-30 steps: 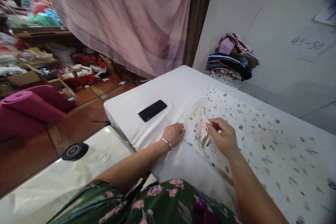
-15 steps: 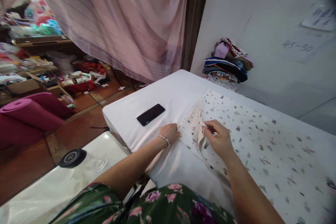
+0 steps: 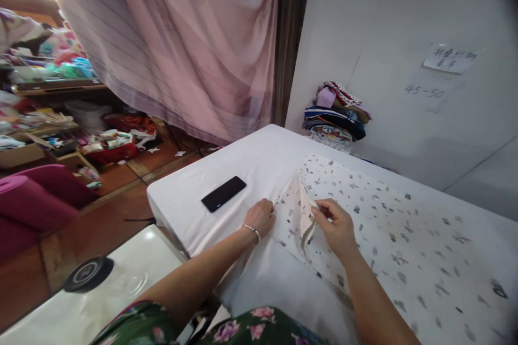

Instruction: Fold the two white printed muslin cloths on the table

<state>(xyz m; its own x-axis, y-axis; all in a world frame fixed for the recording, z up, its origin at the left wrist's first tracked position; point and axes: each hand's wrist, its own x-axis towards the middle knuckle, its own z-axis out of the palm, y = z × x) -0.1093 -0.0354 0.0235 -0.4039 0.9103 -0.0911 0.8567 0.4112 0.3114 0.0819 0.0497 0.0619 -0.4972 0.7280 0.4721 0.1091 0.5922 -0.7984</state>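
Two hands work at the turned-back left end of a printed cloth (image 3: 388,226) spread on a white-covered table (image 3: 243,156).
The right hand (image 3: 334,229) pinches a raised ridge of the cloth between thumb and fingers. The left hand (image 3: 262,216), fingers curled, sits on the flap's edge near it; whether it grips or merely presses is unclear. The cloth covers the table's right part. A black phone (image 3: 224,193) lies near the left edge, and folded fabrics (image 3: 334,116) are stacked at the far edge.

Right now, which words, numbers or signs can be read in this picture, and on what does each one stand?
"45-50": writing on the white wall.
Paper note above it: handwriting, too blurred to read.
Round black disc: pale mark, too blurred to read.
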